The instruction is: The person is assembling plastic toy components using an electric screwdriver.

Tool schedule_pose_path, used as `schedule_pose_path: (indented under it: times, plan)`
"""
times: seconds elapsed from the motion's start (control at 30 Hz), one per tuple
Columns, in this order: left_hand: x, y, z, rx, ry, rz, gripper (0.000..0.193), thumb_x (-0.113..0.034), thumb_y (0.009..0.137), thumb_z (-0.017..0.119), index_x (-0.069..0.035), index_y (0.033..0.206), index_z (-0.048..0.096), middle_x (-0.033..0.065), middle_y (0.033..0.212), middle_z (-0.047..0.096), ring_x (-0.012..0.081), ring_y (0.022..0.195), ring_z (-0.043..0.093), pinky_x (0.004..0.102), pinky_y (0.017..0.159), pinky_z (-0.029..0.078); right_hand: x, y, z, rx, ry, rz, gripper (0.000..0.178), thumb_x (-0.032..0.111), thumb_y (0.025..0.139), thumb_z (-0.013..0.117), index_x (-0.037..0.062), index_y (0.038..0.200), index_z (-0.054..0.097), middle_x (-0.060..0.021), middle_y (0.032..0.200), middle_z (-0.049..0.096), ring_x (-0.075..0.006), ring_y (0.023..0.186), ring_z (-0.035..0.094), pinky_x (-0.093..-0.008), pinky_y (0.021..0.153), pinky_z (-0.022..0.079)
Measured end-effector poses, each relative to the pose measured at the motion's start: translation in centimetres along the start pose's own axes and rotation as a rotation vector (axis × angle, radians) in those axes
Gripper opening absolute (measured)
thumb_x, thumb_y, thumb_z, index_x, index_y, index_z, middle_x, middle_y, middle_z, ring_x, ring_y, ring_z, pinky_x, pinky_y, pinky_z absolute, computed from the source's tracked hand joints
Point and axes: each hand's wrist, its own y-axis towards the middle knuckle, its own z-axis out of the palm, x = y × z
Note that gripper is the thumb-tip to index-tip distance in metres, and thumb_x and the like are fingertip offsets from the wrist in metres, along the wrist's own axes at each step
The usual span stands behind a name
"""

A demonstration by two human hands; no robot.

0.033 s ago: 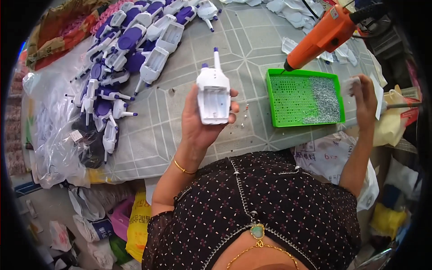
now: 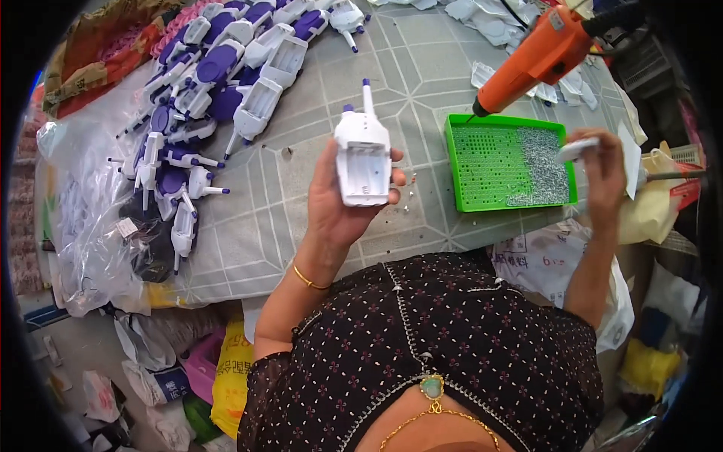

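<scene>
Looking down from the head view, I see the person's left hand (image 2: 331, 207) grasping a white handset casing (image 2: 364, 169) from underneath, fingertips curled round its right side. The casing is near the middle of the table (image 2: 301, 256), in front of the person's chest, its open hollow facing up and its purple-tipped antenna pointing away from the body. A thin gold bracelet (image 2: 307, 280) circles that wrist.

Over to the right, the right hand (image 2: 605, 169) pinches a small flat white piece (image 2: 578, 148) between thumb and fingers. The piece overlaps the right edge of a bright green tray (image 2: 449, 166); I can't tell whether the two touch. Inside the tray, small silvery screws (image 2: 546, 173) crowd the right part, while the left part is dotted with little holes. An orange power screwdriver (image 2: 527, 64) slants in above, its tip over the tray's far left corner.

A heap of white-and-purple handsets (image 2: 218, 64) covers the far left of the table, beside a crumpled clear plastic bag (image 2: 79, 233). More thin white parts (image 2: 493, 22) lie beyond the screwdriver. A few tiny bits (image 2: 407, 207) are scattered just right of the left hand.
</scene>
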Motion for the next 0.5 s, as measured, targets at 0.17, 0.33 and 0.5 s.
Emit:
schedule_pose_path:
  times: [0.17, 0.33, 0.5]
  plan:
    - [1.8, 0.4, 0.4, -0.074, -0.015, -0.078, 0.060, -0.057, 0.106, 0.045, -0.008, 0.140, 0.054, 0.0180, 0.123, 0.066, 0.0335, 0.103, 0.069, 0.0499, 0.083, 0.060, 6.2, 2.7, 15.9, 0.250, 0.208, -0.708, 0.027, 0.007, 0.094, 0.068, 0.0069, 0.116, 0.052, -0.0245, 0.128, 0.063, -0.0391, 0.119, 0.065, -0.0472, 0.097, 0.055]
    - [0.4, 0.5, -2.3, 0.192, -0.318, -0.048, 0.055, -0.052, 0.107, 0.046, -0.016, 0.148, 0.051, 0.0093, 0.139, 0.062, 0.0266, 0.125, 0.063, 0.0495, 0.107, 0.051, 6.7, 3.3, 19.6, 0.465, -0.255, -0.879, 0.049, 0.012, 0.084, 0.067, 0.0028, 0.131, 0.058, -0.0214, 0.147, 0.054, -0.0427, 0.140, 0.048, -0.0540, 0.117, 0.036]
    - [-0.4, 0.5, -2.9, 0.046, -0.224, 0.040, 0.058, -0.055, 0.105, 0.048, -0.015, 0.148, 0.050, 0.0075, 0.141, 0.060, 0.0264, 0.128, 0.060, 0.0511, 0.110, 0.048, 7.6, 2.8, 20.2, 0.588, -0.345, -0.551, 0.061, 0.035, 0.093, 0.066, 0.0032, 0.144, 0.055, -0.0215, 0.162, 0.034, -0.0401, 0.150, 0.032, -0.0539, 0.121, 0.026]
